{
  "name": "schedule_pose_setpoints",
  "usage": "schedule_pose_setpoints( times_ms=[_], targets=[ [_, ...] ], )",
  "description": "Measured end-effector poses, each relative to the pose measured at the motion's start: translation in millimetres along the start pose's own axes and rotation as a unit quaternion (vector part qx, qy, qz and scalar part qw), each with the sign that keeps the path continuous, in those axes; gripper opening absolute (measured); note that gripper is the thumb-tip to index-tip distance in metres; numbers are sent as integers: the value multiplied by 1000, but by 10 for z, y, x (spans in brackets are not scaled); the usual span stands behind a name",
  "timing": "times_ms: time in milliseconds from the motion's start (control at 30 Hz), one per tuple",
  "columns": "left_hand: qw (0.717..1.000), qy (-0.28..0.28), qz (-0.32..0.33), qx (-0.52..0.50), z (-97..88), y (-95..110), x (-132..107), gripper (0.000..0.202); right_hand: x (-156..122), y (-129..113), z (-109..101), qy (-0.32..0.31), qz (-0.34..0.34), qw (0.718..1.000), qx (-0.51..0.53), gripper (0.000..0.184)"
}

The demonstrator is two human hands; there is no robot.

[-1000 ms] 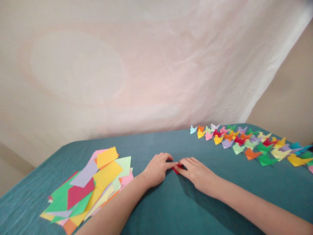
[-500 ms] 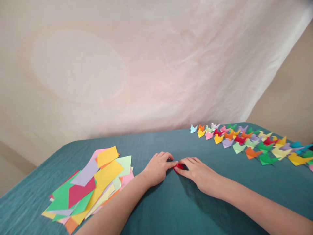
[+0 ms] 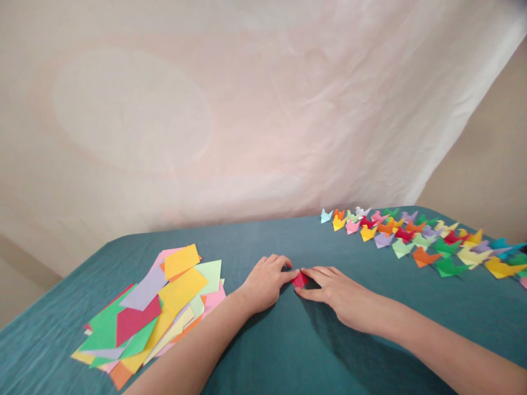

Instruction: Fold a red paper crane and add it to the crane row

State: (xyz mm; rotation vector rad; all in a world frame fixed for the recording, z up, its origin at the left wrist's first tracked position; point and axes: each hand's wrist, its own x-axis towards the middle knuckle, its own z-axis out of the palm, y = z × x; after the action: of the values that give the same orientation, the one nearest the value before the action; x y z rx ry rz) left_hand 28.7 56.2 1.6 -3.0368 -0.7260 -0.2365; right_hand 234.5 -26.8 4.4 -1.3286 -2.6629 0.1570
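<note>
A small folded piece of red origami paper [image 3: 300,280] lies on the table between my two hands. At its left corner my left hand [image 3: 268,281] grips it, the extended fingertip pressing there and the other fingers curled. From the other side my right hand [image 3: 329,288] holds the paper's edges, fingertips at the top corner and thumb at the lower one. More of the red paper's face shows between this thumb and fingers. Part of its left corner is hidden under my left fingertip.
A loose pile of coloured paper sheets [image 3: 181,293] lies to the left, partly behind my left forearm. Several rows of folded paper birds [image 3: 401,249] stand at the far right. Dark green cloth [image 3: 255,356] covers the table, and a pale curtain [image 3: 247,120] hangs behind it.
My right thumb and fingers have spread apart, baring more of the red paper, which now looks flatter. My left hand has stayed in place.
</note>
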Motion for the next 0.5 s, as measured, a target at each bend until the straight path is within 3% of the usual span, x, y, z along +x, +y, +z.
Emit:
schedule_pose_setpoints(
  times_ms=[300,500],
  targets=[
    [1000,0,2,6,6,4,-7,40,-36,63,-17,-6,0,999,54,72],
    [1000,3,4,3,5,7,-7,43,7,135,54,12,42,998,34,72]
  ],
)
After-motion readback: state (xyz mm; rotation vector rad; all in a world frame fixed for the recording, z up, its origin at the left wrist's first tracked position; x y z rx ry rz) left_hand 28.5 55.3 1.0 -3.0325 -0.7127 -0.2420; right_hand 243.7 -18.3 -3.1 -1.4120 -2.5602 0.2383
